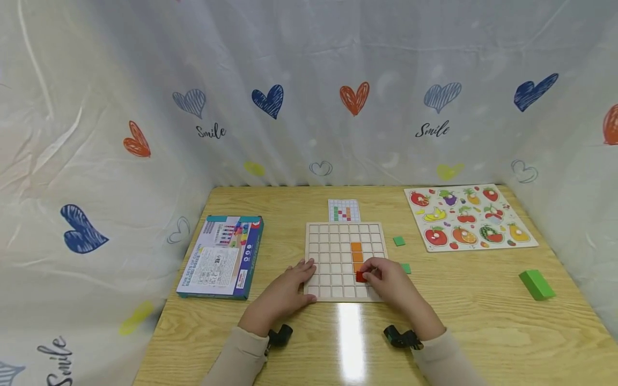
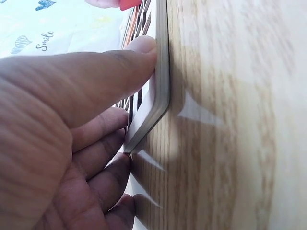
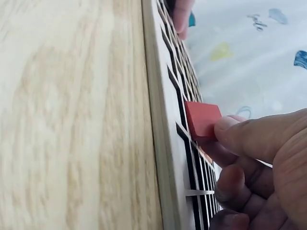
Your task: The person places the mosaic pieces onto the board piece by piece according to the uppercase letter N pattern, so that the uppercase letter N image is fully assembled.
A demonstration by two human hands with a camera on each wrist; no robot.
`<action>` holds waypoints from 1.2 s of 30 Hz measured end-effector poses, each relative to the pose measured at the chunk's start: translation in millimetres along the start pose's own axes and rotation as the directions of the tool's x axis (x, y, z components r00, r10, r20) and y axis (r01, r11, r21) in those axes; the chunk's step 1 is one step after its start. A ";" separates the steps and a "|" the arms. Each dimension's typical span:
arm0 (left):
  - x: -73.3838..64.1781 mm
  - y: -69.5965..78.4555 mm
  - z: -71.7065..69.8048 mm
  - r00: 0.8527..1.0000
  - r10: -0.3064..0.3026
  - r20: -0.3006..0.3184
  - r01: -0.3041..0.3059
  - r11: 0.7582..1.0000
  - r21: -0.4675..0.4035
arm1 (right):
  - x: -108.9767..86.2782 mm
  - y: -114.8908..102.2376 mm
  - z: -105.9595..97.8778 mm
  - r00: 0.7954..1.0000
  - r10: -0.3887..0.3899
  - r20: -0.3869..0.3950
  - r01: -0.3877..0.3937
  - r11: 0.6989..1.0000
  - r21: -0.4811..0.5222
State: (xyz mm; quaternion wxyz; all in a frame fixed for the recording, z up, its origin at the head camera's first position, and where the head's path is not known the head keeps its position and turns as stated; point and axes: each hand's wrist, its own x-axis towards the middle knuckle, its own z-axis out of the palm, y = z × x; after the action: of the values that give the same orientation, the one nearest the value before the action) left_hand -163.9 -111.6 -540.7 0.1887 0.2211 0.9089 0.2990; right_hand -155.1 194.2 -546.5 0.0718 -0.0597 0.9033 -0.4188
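A wooden grid board point(image 1: 332, 291) lies on the table, with a column of orange tiles point(image 1: 356, 247) set in its cells. Between thumb and fingers, my right hand point(image 1: 393, 284) pinches a red square tile point(image 3: 204, 120) at the near end of that column; the right wrist view has the tile tilted against the grid's ridges. My left hand point(image 1: 286, 292) rests on the board's left side near the front corner, its thumb on the rim and fingers loosely bent. At the board's far edge is a small pattern card point(image 1: 344, 210) with coloured squares.
Two green tiles point(image 1: 398, 241) lie right of the board, one partly behind my right hand. A boxed bead set point(image 1: 219, 260) is at the left. Farther right are a fruit puzzle board point(image 1: 470, 219) and a green block point(image 1: 537, 284). A printed curtain point(image 1: 309, 145) surrounds the table.
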 end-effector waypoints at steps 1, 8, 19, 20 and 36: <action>0.1 0.3 -0.1 1.000 0.002 -0.001 -0.002 1.000 0.000 | -0.2 0.8 0.9 1.000 -0.005 -0.001 0.005 1.000 -0.004; 1.3 1.4 -0.7 1.000 0.009 0.001 -0.009 1.000 0.006 | -1.1 3.4 3.0 1.000 -0.027 -0.013 0.027 0.999 -0.036; 4.7 0.3 2.8 1.000 0.004 0.012 -0.004 1.000 0.000 | -12.8 7.3 -5.8 0.997 0.011 -0.076 -0.015 0.999 -0.052; 4.7 0.5 3.1 1.000 0.004 0.014 -0.004 1.000 0.000 | -16.3 9.3 -10.4 0.995 0.022 -0.099 -0.027 0.999 -0.046; 0.4 -2.2 1.5 1.000 0.003 0.001 -0.003 1.000 -0.016 | -45.0 33.5 -41.9 0.946 0.297 -0.128 -0.303 0.952 -0.036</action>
State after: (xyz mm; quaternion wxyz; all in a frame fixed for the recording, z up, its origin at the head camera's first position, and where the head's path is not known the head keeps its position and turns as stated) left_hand -164.2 -112.3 -543.3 0.1907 0.2210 0.9060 0.3065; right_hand -120.0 254.6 -541.8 0.0779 0.1020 0.9156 -0.3810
